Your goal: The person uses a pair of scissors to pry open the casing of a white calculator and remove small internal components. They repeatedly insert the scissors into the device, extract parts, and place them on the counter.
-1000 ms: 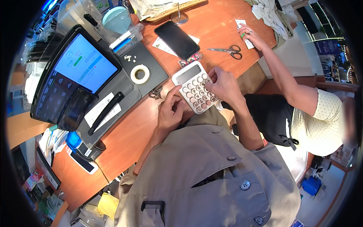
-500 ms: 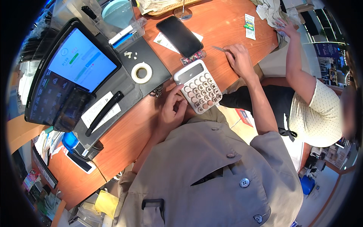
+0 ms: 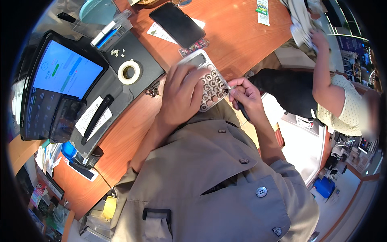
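A white calculator with round keys lies at the table's near edge. My left hand reaches over it from the left, fingers stretched and apart, hiding part of its screen and left-hand keys. Whether the fingertips touch the keys I cannot tell. At the calculator's lower right edge, my right hand is closed in a pinch round a slim tool with a black handle. The fingers hide the tool's other end. Beyond the calculator are a clear packet of small colourful pieces and a black smartphone.
A tilted screen stands on the left beside a roll of tape and a black pen-like stick on paper. A green-white sachet lies at the far side. Another person stands to the right, holding a pale cloth.
My right hand has come back from the tabletop to the calculator's edge, bringing the slim tool. My left hand has moved up over the calculator. The view has shifted.
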Demonstrator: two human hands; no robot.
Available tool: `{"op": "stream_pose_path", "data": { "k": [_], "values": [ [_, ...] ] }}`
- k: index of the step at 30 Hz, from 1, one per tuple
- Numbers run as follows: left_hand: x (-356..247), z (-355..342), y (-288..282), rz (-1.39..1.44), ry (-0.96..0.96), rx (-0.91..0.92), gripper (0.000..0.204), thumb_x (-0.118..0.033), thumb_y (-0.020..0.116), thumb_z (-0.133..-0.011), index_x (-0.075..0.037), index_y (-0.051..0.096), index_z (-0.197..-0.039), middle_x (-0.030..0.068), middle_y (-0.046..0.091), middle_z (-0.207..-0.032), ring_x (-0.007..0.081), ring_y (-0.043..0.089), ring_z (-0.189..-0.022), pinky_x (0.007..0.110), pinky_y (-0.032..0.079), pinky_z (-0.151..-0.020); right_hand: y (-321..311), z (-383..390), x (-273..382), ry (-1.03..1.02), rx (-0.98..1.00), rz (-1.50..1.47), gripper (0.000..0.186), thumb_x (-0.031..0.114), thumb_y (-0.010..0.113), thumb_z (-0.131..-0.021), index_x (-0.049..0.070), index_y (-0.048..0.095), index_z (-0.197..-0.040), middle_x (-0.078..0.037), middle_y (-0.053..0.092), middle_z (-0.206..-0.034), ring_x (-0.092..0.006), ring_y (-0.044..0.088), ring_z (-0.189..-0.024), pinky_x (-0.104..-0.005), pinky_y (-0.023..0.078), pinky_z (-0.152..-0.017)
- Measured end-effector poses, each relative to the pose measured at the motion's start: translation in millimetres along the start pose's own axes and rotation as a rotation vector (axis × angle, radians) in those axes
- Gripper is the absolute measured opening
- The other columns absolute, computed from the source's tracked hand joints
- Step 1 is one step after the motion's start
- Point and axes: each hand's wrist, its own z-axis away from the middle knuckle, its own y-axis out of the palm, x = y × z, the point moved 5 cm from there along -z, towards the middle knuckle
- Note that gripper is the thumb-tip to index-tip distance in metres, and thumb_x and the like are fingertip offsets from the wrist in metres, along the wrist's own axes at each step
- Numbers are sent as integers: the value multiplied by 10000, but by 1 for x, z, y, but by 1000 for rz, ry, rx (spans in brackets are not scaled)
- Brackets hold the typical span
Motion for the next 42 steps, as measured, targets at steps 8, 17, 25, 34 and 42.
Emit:
{"op": "stream_pose_path", "data": {
  "k": [8,17,25,34,42],
  "values": [
    [24,-47,31,47,-163,140,386,21,594,-923,-37,624,-1303,193,591,-1333,408,570,-1255,464,451,-1065,12,11,-9,70,-22,58,137,95,589,-1053,31,614,-1171,-44,632,-769,-77,500,-557,-245,378,-520],
    [30,-46,32,77,-159,253,447,-16,638,-907,-52,599,-1351,178,611,-1400,394,530,-1327,459,431,-1118,11,9,-8,139,-11,-8,125,95,600,-1039,27,603,-1144,-40,646,-795,-76,548,-620,-242,415,-546],
    [36,-45,33,107,-205,230,513,8,601,-903,-46,545,-1410,168,603,-1435,383,513,-1366,458,416,-1140,14,4,-11,126,-43,-36,125,97,602,-1041,18,602,-1138,-44,642,-760,-80,528,-562,-245,387,-514],
    [38,-45,33,114,-228,207,513,26,555,-906,-37,531,-1415,154,607,-1440,374,525,-1361,455,420,-1140,15,2,-3,88,-94,150,91,78,629,-1016,12,644,-1077,3,617,-744,-56,535,-641,-245,419,-589],
    [37,-42,31,116,-203,184,502,20,537,-912,-27,518,-1412,152,627,-1407,377,549,-1331,458,439,-1118,16,3,3,0,-166,619,98,97,667,-991,18,677,-1047,44,538,-701,-53,442,-627,-252,373,-591]
  ]
}}
